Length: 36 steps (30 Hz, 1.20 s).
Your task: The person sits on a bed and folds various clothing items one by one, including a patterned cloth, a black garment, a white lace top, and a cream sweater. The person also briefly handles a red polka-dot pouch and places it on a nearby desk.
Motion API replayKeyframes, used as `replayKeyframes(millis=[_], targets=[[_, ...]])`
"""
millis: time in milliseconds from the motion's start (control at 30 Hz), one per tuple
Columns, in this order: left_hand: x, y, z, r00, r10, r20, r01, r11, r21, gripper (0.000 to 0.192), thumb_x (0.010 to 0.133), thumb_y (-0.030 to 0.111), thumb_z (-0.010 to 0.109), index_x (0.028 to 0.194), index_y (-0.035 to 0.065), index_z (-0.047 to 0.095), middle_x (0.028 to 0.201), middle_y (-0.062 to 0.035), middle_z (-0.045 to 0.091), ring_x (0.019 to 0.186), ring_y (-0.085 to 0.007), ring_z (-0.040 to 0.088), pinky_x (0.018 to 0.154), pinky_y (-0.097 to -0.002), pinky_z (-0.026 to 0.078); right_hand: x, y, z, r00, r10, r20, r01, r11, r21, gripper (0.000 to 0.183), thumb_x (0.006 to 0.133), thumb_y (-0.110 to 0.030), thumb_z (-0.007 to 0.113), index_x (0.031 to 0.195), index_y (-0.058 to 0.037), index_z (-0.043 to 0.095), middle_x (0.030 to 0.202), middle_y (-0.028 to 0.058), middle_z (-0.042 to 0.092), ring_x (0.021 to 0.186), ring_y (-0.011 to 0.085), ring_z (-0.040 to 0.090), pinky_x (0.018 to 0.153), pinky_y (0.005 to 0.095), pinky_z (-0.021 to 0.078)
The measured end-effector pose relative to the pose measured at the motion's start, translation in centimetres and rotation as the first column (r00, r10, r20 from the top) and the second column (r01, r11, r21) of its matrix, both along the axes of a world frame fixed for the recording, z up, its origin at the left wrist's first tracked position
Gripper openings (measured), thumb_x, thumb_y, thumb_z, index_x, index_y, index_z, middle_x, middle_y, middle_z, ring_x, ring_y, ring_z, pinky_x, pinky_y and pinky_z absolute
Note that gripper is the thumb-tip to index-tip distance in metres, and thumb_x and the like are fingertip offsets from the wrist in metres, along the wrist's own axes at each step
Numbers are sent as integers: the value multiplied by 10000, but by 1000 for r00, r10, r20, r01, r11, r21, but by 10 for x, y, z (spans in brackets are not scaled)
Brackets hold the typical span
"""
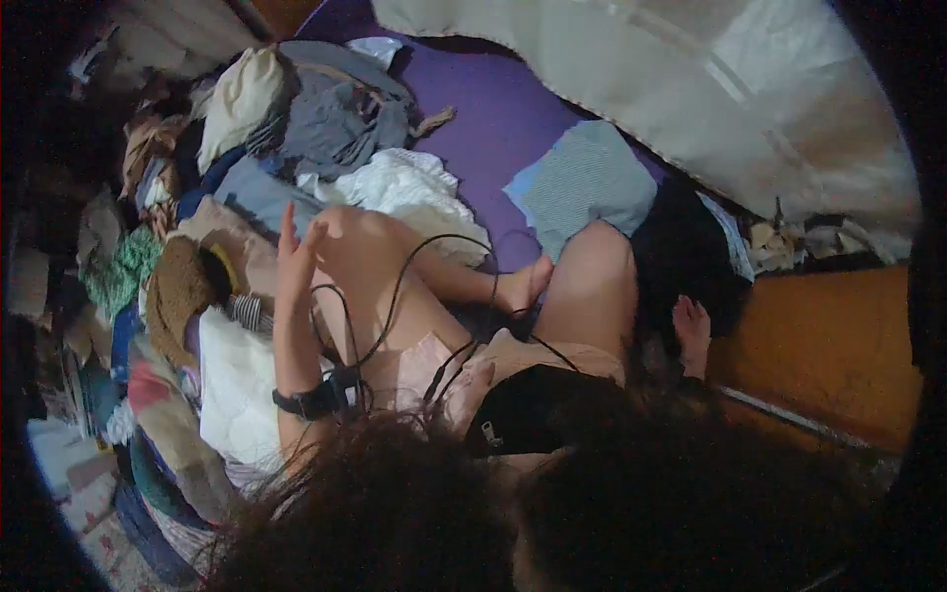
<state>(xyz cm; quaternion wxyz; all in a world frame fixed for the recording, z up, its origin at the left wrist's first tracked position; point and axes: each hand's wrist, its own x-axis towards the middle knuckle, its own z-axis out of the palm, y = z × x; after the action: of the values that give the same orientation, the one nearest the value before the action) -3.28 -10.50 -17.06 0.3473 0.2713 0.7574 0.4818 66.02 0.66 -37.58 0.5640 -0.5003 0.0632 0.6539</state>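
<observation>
My left hand [298, 240] is raised over the clothing pile beside my bent left knee, its fingers apart and nothing in it. A dark band with a small device [314, 400] is strapped round that wrist. Away to the right, my right hand [692, 325] hovers near dark cloth [684, 251], fingers slightly spread and empty. Black cables [403, 270] loop across my lap and bare legs. A pale blue striped cloth [592, 185] lies beyond my right knee. White fabric [403, 177] is crumpled beyond my left knee.
Heaped clothes surround my left side, among them grey garments [333, 118], a brown knit piece [177, 300] and white padded cloth [235, 392]. A purple sheet or mat [481, 118] lies ahead. Large pale fabric [740, 96] spans the upper right, above an orange-brown wooden surface [828, 348].
</observation>
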Motion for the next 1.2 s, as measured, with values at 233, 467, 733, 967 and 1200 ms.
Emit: replayKeyframes(millis=[233,467,733,967,1200], targets=[[-53,8,-95,787,-309,-535,124,927,-353,792,771,471,628,1417,187,270,1357,-261,327,1259,-409,313,1003,-444,329,-183,91,26,693,589,416,-711,655,257,321,899,-196,505,1163,-15,505,1129,113,577,1029,212,556,871,343,446],[4,16,-81,720,-63,-691,-207,931,-301,669,742,542,604,1333,324,378,1353,-254,328,1223,-447,348,965,-531,344,-402,136,8,-19,565,825,-959,223,-175,503,807,-268,655,1220,-59,459,1161,115,546,1030,218,530,882,343,426],[5,19,-83,617,31,-786,-268,948,-174,556,753,445,581,1249,214,483,1283,-222,422,1166,-390,416,955,-490,347,-545,113,-71,-345,412,843,-924,6,-381,1011,692,-404,757,1396,30,176,1391,249,306,1314,323,284,1062,342,275],[-3,29,-77,656,-50,-753,-251,926,-280,543,767,431,553,1243,178,484,1282,-199,422,1177,-375,402,953,-477,348,-560,80,-150,51,822,567,-978,157,-140,818,690,-395,738,1257,88,400,1230,231,473,1176,304,415,954,381,353],[-4,28,-74,660,-48,-750,-242,931,-273,546,761,439,553,1229,163,492,1259,-192,438,1157,-379,416,927,-495,359,-542,148,46,573,773,272,-818,516,255,412,800,-102,639,1141,89,510,1076,154,590,966,255,589,844,370,474]])
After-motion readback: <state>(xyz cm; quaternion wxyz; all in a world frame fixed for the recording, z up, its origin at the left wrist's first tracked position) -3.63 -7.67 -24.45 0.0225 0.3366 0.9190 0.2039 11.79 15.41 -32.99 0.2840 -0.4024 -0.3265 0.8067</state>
